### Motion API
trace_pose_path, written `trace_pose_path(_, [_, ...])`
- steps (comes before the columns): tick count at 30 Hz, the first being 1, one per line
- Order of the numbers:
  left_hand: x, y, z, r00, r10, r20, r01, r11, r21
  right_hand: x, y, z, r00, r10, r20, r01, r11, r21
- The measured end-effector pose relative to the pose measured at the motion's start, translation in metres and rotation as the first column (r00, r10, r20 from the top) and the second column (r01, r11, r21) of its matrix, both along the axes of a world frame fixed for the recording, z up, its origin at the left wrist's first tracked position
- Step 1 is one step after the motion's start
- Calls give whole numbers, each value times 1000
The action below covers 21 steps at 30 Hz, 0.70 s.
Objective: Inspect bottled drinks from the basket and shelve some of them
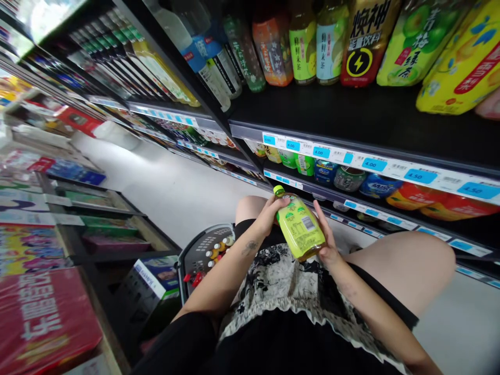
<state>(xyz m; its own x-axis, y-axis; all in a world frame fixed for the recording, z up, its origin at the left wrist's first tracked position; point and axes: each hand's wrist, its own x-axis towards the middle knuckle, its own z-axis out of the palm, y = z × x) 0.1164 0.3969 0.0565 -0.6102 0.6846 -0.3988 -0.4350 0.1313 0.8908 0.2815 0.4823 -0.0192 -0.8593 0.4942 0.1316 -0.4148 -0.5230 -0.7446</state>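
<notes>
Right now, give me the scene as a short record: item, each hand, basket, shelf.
item: yellow-green bottle, green cap on, tilted, barcode facing the camera
left: left hand grips it near the cap
right: right hand touches its lower side
basket: grey basket left of the legs, holding white-capped bottles and something red
shelf: dark shelf ahead, drink bottles in a row, blue price labels along its edge

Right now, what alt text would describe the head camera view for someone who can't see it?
A person's left hand grips a yellow-green bottle near its green cap, while the right hand touches its lower side. Ahead are drink shelves with blue price tags; to the person's left, a basket holds small white-capped bottles.
</notes>
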Motion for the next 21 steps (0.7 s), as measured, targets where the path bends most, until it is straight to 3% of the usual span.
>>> trace_pose_path(2, [4,-3,-3,996,54,-67,-39,979,200,0,-4,4,1000,-20,-12,18,992,-126])
trace_pose_path(5, [7,-8,-3,959,111,-260,28,878,477,3,-6,-7,988,155,-12,-150,924,-352])
trace_pose_path(8, [5,-7,3,914,67,-401,175,825,538,8,-2,-24,942,322,-93,-327,820,-471])
trace_pose_path(10, [2,-3,7,919,4,-394,224,816,532,11,3,-28,940,316,-130,-340,824,-454])
trace_pose_path(13, [-6,3,11,931,-58,-362,253,815,521,13,11,-16,970,229,-79,-242,925,-292])
trace_pose_path(15, [-12,5,14,925,-112,-362,280,845,455,16,15,-3,997,83,-6,-83,995,-56])
trace_pose_path(16, [-14,4,15,921,-143,-364,292,869,398,18,17,3,1000,-3,31,0,994,106])
trace_pose_path(17, [-17,2,17,916,-168,-364,299,891,341,20,18,6,994,-89,57,69,956,284])
trace_pose_path(19, [-20,-2,20,911,-199,-361,299,922,245,24,17,8,973,-216,78,131,802,583])
trace_pose_path(21, [-21,-6,22,911,-204,-359,289,936,200,27,11,3,952,-299,61,164,671,723])
